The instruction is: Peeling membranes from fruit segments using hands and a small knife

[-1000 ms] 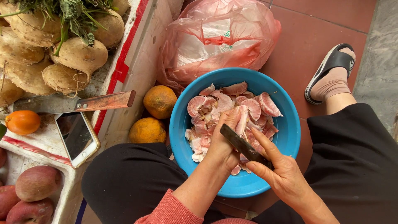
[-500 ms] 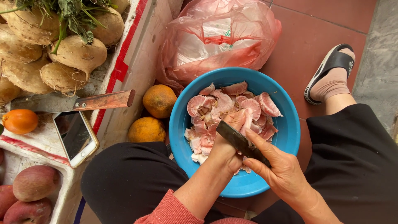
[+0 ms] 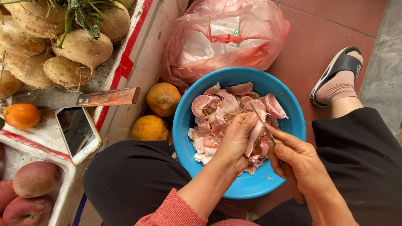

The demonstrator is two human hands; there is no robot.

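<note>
A blue bowl (image 3: 196,99) rests on my lap, filled with pink pomelo segments (image 3: 217,109) and bits of peel. My left hand (image 3: 235,141) holds one pink segment (image 3: 253,134) over the bowl, fingers wrapped around it. My right hand (image 3: 298,162) grips a small knife (image 3: 263,121); its thin blade lies against the held segment, tip pointing away from me.
Two orange fruits (image 3: 163,98) lie left of the bowl. A pink plastic bag (image 3: 226,35) sits behind it. On the white box (image 3: 142,46) at left are a cleaver (image 3: 75,98), a phone (image 3: 78,133), brown tubers (image 3: 79,48), a small orange (image 3: 21,115) and reddish fruits (image 3: 37,179).
The knife has turned from lying flat across the segment to edge-on, its blade now pointing away. My left hand has shifted its hold on the segment slightly.
</note>
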